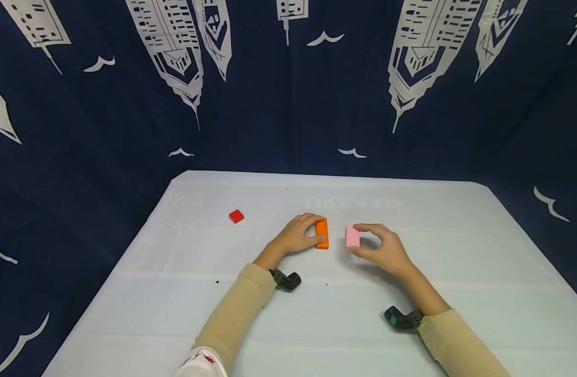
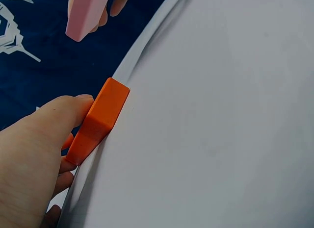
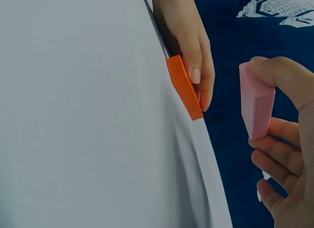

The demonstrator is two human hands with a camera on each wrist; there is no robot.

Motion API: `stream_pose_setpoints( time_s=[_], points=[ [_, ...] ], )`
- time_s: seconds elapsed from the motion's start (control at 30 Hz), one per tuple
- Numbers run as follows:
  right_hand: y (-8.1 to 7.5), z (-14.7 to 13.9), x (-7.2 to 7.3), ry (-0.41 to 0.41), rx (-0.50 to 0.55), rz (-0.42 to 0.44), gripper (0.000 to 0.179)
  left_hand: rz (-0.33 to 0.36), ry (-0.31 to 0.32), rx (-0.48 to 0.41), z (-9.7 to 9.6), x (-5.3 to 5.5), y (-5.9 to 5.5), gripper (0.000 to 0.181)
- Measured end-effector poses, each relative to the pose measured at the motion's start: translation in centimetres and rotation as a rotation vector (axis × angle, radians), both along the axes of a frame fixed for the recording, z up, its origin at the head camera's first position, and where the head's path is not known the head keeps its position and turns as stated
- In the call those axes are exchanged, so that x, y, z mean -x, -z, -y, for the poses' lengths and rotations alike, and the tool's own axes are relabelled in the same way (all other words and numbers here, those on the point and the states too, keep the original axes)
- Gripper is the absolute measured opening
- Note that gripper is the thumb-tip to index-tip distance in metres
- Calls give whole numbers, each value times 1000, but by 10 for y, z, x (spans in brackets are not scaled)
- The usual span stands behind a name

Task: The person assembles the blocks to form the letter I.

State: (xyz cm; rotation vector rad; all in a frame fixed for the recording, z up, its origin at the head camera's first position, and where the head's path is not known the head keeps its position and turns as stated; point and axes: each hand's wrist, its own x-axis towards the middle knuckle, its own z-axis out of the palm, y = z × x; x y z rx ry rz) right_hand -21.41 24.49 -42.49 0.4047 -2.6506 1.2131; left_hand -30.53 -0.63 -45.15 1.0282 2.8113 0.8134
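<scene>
An orange block with bevelled faces is gripped by my left hand, thumb on the near side and fingers at the far end. To its right, my right hand pinches a pink block between thumb and fingertips. A short gap separates the two blocks. In the left wrist view the orange block leans in the left hand, with the pink block beyond it. The right wrist view has the pink block held at its two ends by the right hand.
A small red block lies on the white-covered table, left of the hands. Dark specks dot the cloth. Behind the table hangs a navy curtain with white building prints. Black wrist devices sit below both hands.
</scene>
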Motion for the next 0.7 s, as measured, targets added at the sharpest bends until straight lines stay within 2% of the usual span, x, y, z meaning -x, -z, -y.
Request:
stream_pose_setpoints(
  time_s=[0.37,0.7],
  points=[
    [-2,15,-4,-50,4,-14,57,4,-1,-1,2,-1,0,58],
    [3,27,-3,-98,5,-40,55,-1,9,-11,2,-2,-3,58]
  ],
)
